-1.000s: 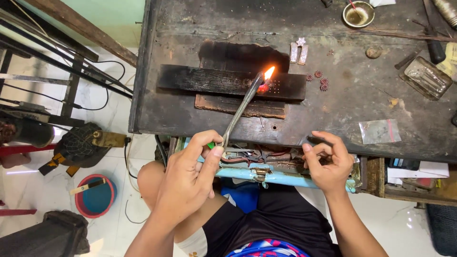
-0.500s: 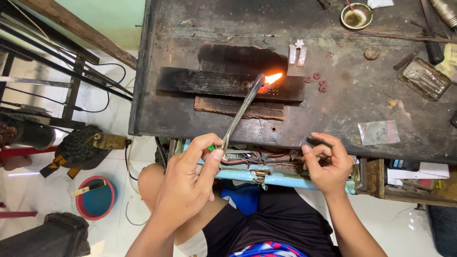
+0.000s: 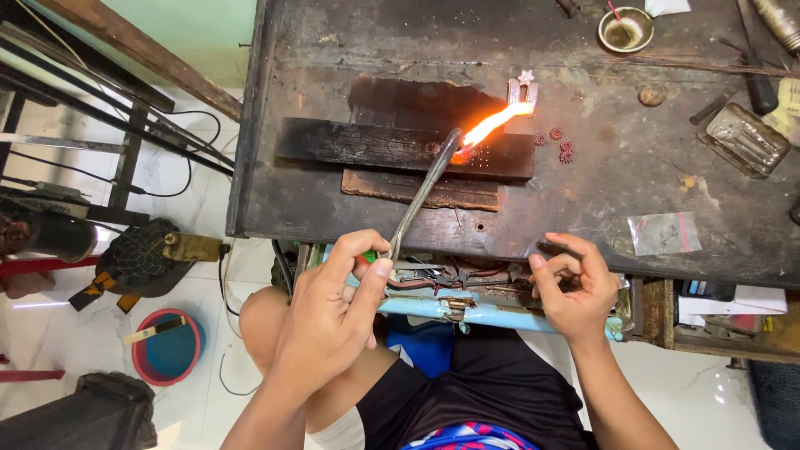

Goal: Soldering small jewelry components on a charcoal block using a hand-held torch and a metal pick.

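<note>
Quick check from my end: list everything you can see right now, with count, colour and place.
Torch: one, grey metal, held in left hand, tip over the board.
Flame: one, orange, reaching right from the torch tip.
Charred board: one, black, bench centre.
Small metal piece: one, silvery, at the flame's end.
Tiny round pieces: several, reddish, right of the board.
Bowl: one, brass-coloured, top of bench.
Metal tray: one, grey, bench right.
Plastic bag: one, clear, bench front right.
Bucket: one, red and blue, floor left.
Left hand: grips the torch.
Right hand: fingers at the bench's front edge.
</note>
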